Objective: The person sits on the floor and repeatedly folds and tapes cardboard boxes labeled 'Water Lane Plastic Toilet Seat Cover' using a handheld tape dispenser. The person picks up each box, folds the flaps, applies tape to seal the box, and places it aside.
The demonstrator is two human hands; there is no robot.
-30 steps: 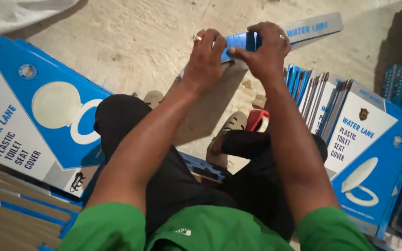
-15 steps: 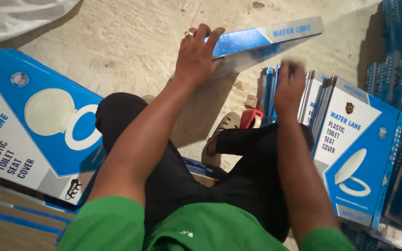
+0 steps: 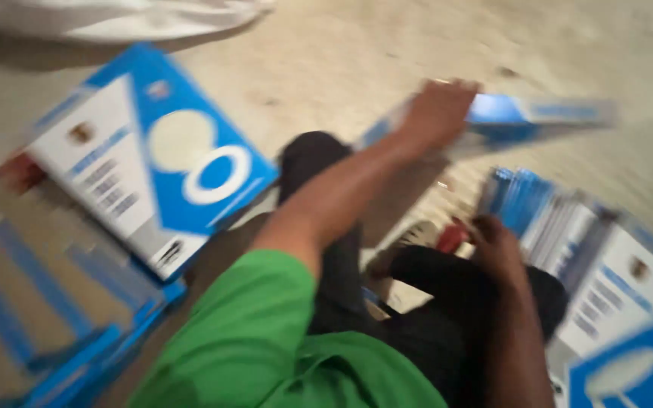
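The left hand (image 3: pixel 440 113) grips a flat blue box (image 3: pixel 523 121) by its edge, lifted above the floor (image 3: pixel 357 53). The right hand (image 3: pixel 496 245) rests by the upright boxes (image 3: pixel 561 219) (grip unclear, blurred).

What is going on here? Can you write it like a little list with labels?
place: a person sits on a sandy concrete floor
left hand: grip on a flat blue box held up off the floor
right hand: low beside a row of upright blue and white boxes; picture too blurred to tell if it holds one
left side: big blue and white box lying on stacked flat boxes
clothes: green shirt
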